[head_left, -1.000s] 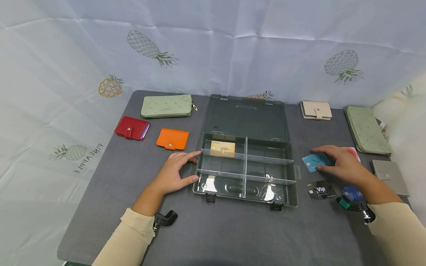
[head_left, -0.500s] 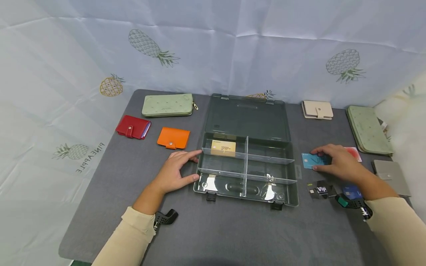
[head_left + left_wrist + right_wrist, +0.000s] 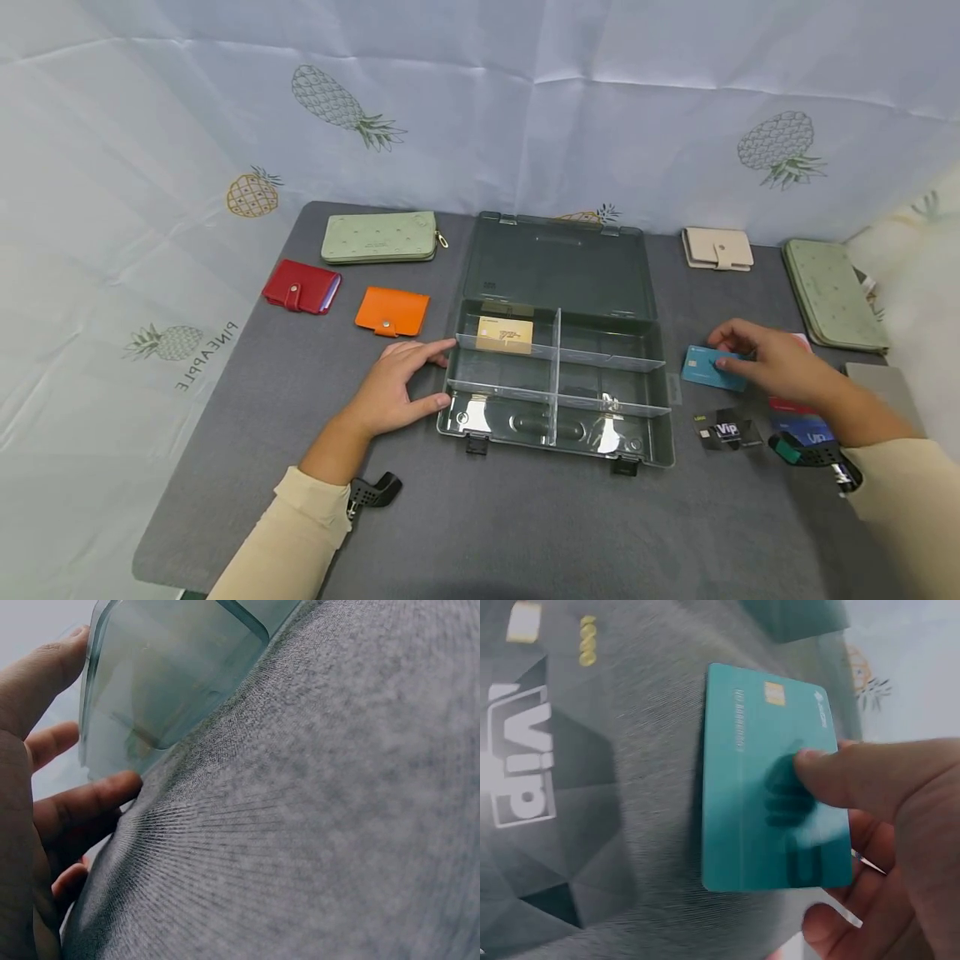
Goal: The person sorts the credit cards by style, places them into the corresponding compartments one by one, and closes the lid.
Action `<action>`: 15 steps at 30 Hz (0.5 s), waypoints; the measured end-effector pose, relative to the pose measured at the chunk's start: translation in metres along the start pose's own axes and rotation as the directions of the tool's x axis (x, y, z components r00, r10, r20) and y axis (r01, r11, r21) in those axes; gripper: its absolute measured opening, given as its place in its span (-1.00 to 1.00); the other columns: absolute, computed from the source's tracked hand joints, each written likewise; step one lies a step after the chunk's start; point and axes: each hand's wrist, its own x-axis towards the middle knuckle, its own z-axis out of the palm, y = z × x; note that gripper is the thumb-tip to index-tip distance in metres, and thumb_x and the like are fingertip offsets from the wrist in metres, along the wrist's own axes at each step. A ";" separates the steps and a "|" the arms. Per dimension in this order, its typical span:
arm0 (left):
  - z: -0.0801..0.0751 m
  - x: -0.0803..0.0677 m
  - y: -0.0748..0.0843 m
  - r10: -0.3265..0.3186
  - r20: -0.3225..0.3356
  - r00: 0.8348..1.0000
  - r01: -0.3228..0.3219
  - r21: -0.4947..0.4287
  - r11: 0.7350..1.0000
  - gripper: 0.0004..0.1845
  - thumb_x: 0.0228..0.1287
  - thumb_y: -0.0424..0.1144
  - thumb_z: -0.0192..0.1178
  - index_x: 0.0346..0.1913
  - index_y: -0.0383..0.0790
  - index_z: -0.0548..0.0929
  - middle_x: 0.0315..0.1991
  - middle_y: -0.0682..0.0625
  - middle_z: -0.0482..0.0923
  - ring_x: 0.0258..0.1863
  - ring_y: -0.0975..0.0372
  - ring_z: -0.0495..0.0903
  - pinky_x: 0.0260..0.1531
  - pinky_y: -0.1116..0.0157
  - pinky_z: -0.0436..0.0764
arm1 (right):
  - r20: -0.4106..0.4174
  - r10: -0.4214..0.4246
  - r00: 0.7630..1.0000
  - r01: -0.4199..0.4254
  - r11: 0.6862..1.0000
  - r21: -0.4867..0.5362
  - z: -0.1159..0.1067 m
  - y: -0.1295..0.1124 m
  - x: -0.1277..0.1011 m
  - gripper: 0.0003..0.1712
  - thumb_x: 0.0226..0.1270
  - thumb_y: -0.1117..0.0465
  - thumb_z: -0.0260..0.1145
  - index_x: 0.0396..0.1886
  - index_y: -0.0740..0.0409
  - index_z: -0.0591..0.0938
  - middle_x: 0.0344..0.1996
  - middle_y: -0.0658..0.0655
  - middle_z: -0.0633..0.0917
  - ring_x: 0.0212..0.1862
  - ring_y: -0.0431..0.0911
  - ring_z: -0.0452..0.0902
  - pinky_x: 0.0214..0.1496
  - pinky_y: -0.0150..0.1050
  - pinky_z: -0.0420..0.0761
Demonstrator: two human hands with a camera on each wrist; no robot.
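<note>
My right hand (image 3: pixel 783 371) pinches a teal-blue bank card (image 3: pixel 699 367), thumb on the printed face, fingers behind it. In the right wrist view the card (image 3: pixel 742 795) is tilted, one edge off the table. Against the left wall of a smoky see-through divider box (image 3: pixel 611 340), my left hand (image 3: pixel 378 396) rests with fingers spread. The left wrist view has its thumb at the box's edge (image 3: pixel 88 690). The box lies with its lid back; a gold card (image 3: pixel 513 333) leans in the back left compartment. A black VIP card (image 3: pixel 727 429) lies near my right hand.
Blue (image 3: pixel 801 429) and red (image 3: pixel 789 406) cards lie partly under the right forearm. On the left are a green wallet (image 3: pixel 378 236), red card holder (image 3: pixel 296 286) and orange one (image 3: pixel 392 311). Beige (image 3: pixel 708 246), green (image 3: pixel 832 292) and grey (image 3: pixel 888 387) wallets lie right.
The right hand has picked up the near edge of the teal-blue card from the table and now pinches it. More of the red and blue cards shows. The left hand stays at the box.
</note>
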 end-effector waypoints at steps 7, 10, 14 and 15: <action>0.000 0.001 0.000 -0.010 0.005 1.000 0.010 0.008 1.000 -0.15 0.36 0.39 0.25 0.55 -0.02 0.50 0.04 0.11 0.74 0.14 0.14 0.63 0.36 -0.08 0.32 | 0.052 0.074 0.996 -0.077 0.995 0.067 -0.024 -0.019 -0.003 -0.81 0.57 0.21 0.39 0.09 0.03 0.73 -0.16 0.01 0.69 -0.21 -0.20 0.51 -0.28 -0.27 0.56; 0.000 0.001 0.001 -0.010 0.010 1.000 0.010 0.011 1.000 -0.17 0.35 0.34 0.29 0.55 -0.02 0.50 0.04 0.11 0.74 0.15 0.13 0.63 0.36 -0.09 0.32 | 0.063 0.087 0.994 -0.094 0.989 0.110 -0.032 -0.028 -0.003 -0.81 0.59 0.20 0.37 0.10 0.05 0.74 -0.14 0.03 0.72 -0.20 -0.18 0.54 -0.28 -0.28 0.59; 0.001 0.000 0.001 -0.007 0.009 1.000 0.007 0.010 1.000 -0.18 0.33 0.26 0.34 0.55 -0.05 0.50 0.03 0.09 0.74 0.14 0.12 0.63 0.34 -0.10 0.32 | 0.082 0.072 0.994 -0.084 0.985 0.151 -0.037 -0.044 0.004 -0.80 0.61 0.19 0.35 0.11 0.08 0.73 -0.11 0.05 0.74 -0.18 -0.13 0.56 -0.25 -0.28 0.61; 0.001 -0.001 0.001 -0.006 0.006 1.000 0.006 0.011 1.000 -0.18 0.33 0.26 0.34 0.55 -0.05 0.50 0.03 0.09 0.74 0.14 0.12 0.63 0.34 -0.11 0.32 | 0.088 0.068 0.994 -0.081 0.984 0.157 -0.038 -0.049 0.007 -0.79 0.62 0.18 0.33 0.12 0.08 0.72 -0.10 0.06 0.75 -0.17 -0.12 0.57 -0.23 -0.28 0.62</action>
